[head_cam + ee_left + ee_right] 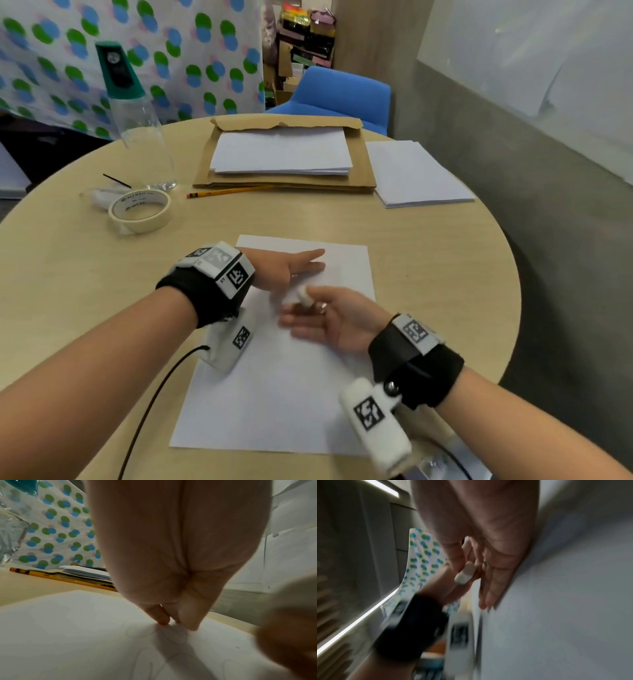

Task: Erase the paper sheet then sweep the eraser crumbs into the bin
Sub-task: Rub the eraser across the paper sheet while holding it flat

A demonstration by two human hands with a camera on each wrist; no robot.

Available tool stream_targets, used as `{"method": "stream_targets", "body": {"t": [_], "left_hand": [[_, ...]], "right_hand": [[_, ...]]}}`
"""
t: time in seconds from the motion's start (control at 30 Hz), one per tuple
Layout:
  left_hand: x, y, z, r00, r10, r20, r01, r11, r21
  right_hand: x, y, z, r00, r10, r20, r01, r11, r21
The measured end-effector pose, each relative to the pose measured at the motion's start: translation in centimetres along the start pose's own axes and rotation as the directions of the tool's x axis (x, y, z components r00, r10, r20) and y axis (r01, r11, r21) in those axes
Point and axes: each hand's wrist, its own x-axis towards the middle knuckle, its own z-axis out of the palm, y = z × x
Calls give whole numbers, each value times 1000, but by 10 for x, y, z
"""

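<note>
sheet [284, 394] lies flat on the table [428, 274], near the front edge. left hand [291, 269] rests on its upper part, fingers [163, 616] straight and pressed down to pin it. right hand [329, 318] is palm-up just beside the left, thumb and forefinger pinching the eraser [303, 295]; the other 3 fingers lie loose and extended. in the right wrist view the eraser [464, 574] sits clear of the paper, apparently not in contact

faint pencil loops show on the sheet in the left wrist view, near and in front of the fingertips. a few dark specks there may be crumbs; too small to tell. no bin is in view

judgement: step 1, erasing, is in hand and not finished. next move calls for turning the right hand over, setting the eraser on the marks and rubbing while the left hand holds the sheet firm

pencil [227, 191] and tape [139, 210] lie well apart from the work
</note>
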Motion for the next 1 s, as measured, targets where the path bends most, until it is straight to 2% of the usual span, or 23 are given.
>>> {"method": "stream_targets", "body": {"t": [0.03, 0.07, 0.1, 0.13, 0.17, 0.2, 0.23, 0.27, 0.33, 0.37, 0.43, 0.5, 0.6, 0.67, 0.77, 0.87, 0.93, 1.0], "left_hand": [[0, -1, -1, 1000, 5, -2, -5, 1000, -1], [0, -1, -1, 1000, 11, 0, -11, 1000, -13], [0, -1, -2, 1000, 15, 7, -15, 999, -39], [-1, 0, -2, 1000, 24, 11, -24, 997, -79], [-2, 1, -2, 999, 44, 1, -44, 991, -123], [-4, 2, -2, 998, 63, -24, -66, 985, -157], [-5, 1, -3, 994, 70, -81, -82, 985, -154], [-7, -2, -6, 981, 72, -179, -91, 991, -98], [-12, -10, -12, 938, 51, -342, -30, 997, 67], [-15, -13, -15, 935, 11, -355, 40, 990, 137], [-19, -16, -17, 955, -94, -282, 177, 942, 285], [-20, -19, -16, 965, -156, -211, 226, 902, 369], [-20, -22, -13, 967, -166, -194, 226, 908, 353], [-20, -21, -9, 966, -156, -207, 223, 908, 356], [-21, -14, -1, 968, -147, -206, 218, 898, 382], [-19, -4, 10, 964, -149, -222, 232, 878, 420], [-18, 6, 14, 957, -143, -253, 247, 861, 445], [-17, 15, 16, 954, -114, -279, 234, 864, 446]], "right_hand": [[6, -13, -10, 986, -100, -133, 114, 988, 104], [9, -26, -20, 941, -193, -277, 251, 949, 191], [10, -38, -30, 864, -269, -425, 394, 888, 239], [9, -49, -41, 765, -317, -561, 516, 823, 238], [6, -56, -50, 673, -341, -657, 598, 773, 211], [1, -61, -56, 608, -350, -712, 644, 742, 185], [-4, -65, -60, 574, -352, -739, 661, 732, 164], [-10, -67, -63, 567, -355, -743, 663, 732, 156], [-19, -67, -67, 569, -373, -733, 660, 738, 137], [-21, -67, -70, 565, -388, -728, 659, 743, 116], [-22, -69, -73, 571, -413, -710, 648, 758, 80], [-21, -73, -72, 626, -432, -650, 620, 781, 78], [-16, -77, -64, 736, -456, -500, 542, 839, 33], [-11, -78, -57, 783, -461, -418, 479, 875, -67], [-6, -76, -43, 861, -415, -293, 325, 893, -311], [1, -73, -31, 918, -327, -224, 137, 793, -593], [7, -72, -28, 914, -324, -245, 47, 683, -729], [12, -73, -27, 895, -351, -275, -1, 615, -789]]}}
